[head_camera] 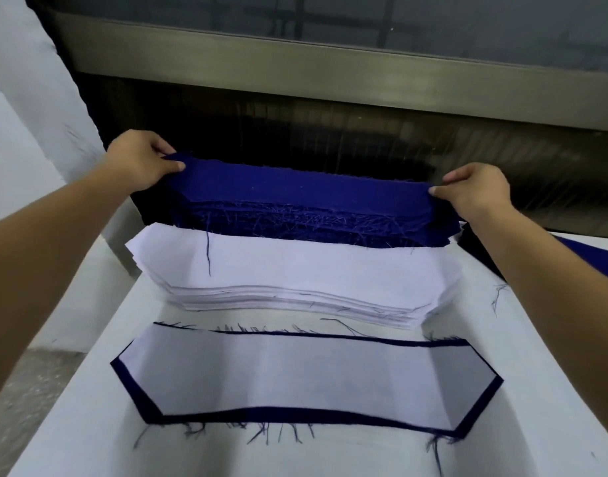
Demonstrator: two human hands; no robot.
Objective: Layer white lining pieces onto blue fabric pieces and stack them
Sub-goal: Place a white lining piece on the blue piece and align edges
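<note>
A thick stack of frayed blue fabric pieces [309, 218] sits at the far end of the white table. Its top blue piece [295, 185] is pinched at both ends: my left hand [140, 160] grips the left end, my right hand [474, 192] grips the right end. In front of that lies a stack of white lining pieces [295, 277]. Nearest me lies a layered pair, a white lining piece [295, 376] flat on a blue piece [278, 414] whose dark edge shows all round.
The white table surface [89, 425] runs toward me, with loose blue threads on it. A dark machine opening with a metal frame [330, 67] stands just behind the blue stack. More blue fabric [602, 259] shows at the right edge. Floor is at lower left.
</note>
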